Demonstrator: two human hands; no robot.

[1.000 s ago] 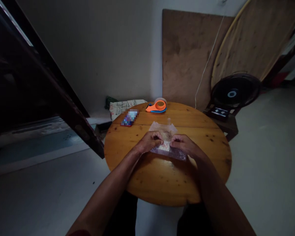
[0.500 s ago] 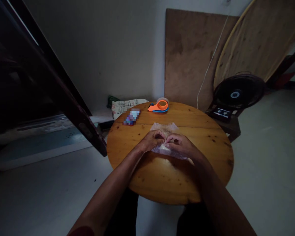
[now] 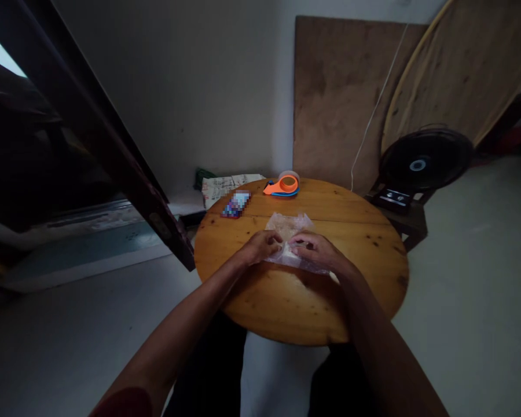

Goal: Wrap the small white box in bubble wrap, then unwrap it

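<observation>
A sheet of clear bubble wrap [image 3: 290, 225] lies on the round wooden table [image 3: 278, 313] in front of me. Something pale shows at its middle, between my hands; its kind I cannot make out. My left hand [image 3: 263, 246] has its fingers curled in on the left part of the wrap. From the right, my right hand [image 3: 315, 249] pinches the wrap near the centre, thumb and fingers bent together. A small gap separates the two hands. The fingertips are partly hidden.
Toward the table's far edge stands an orange and blue tape dispenser [image 3: 286, 185]. A phone [image 3: 237, 204], blurred out, lies at the back left. Beyond it is a printed paper or bag [image 3: 226, 186]. A black fan [image 3: 421, 165] stands at the right, by leaning boards [image 3: 330, 87].
My hands have drawn slightly apart, showing more of the wrap between them. The whole view has shifted a little.
</observation>
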